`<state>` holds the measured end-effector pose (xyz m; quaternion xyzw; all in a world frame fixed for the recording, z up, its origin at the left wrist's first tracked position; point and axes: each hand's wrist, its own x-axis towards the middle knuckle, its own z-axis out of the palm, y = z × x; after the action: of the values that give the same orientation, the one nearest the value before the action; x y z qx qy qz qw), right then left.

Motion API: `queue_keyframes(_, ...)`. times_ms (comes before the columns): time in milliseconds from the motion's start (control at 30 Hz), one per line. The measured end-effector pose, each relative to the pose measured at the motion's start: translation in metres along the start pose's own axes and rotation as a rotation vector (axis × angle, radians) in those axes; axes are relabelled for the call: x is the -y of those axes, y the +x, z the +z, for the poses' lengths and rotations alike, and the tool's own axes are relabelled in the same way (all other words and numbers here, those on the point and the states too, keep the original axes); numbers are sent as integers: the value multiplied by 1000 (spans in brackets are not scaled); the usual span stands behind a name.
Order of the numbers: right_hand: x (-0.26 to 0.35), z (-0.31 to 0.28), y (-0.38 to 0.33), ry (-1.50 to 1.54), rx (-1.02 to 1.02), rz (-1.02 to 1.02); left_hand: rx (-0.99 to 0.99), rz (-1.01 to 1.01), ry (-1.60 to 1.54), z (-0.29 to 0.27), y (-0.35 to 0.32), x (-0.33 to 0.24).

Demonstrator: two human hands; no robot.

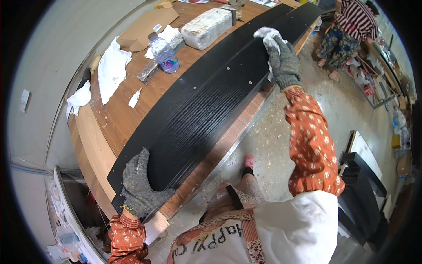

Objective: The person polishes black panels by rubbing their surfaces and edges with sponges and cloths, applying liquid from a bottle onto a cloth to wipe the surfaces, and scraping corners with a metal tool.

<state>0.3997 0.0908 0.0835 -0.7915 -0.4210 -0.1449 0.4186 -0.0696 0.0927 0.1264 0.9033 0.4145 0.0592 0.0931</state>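
Note:
A long black panel [189, 110] with a wood-grain surface and several small round marks lies across the workbench, running from lower left to upper right. My left hand [143, 187], in a grey knit glove, rests on the panel's near left end. Its fingers lie flat and the thumb is spread toward the front edge. Toward the far right part of the panel, my gloved right hand [285, 66] is closed on a bunched white cloth [269, 35]. The cloth lies against the black surface, and some of it hangs below the palm. My fingertips are partly hidden by it.
Behind the panel on the brown bench top [127, 127] are a plastic bottle [163, 57], a wrapped block [206, 28], a small white squeeze bottle [135, 97], white rags [112, 70] and cardboard [147, 26]. Another person [347, 33] stands beyond at right. Black pieces [362, 193] lie on the floor.

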Motion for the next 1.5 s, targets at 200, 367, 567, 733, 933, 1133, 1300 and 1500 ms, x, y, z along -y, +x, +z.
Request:
queue_keyframes(200,92,62,-157,10,-158,-405,17,-51,75,3,-1,0)
queue_keyframes(367,116,-7,-87,442,501,-778,67,14,130,0,-3,10)
queue_keyframes(567,-103,-7,88,109,47,-476,30,-43,77,-4,19,-35)
queue_keyframes(733,-114,72,61,-18,-315,-110,50,87,87,35,167,-130)
queue_keyframes(933,-33,12,28,438,212,-713,-16,249,-58,60,280,-196)
queue_keyframes(1133,-223,22,200,125,-81,-715,38,219,50,58,274,-208)
queue_keyframes(1300,-275,54,238,-107,-260,-172,51,194,32,59,274,-208)
queue_keyframes(1500,-82,27,135,281,184,-1201,-78,243,16,67,279,-204)
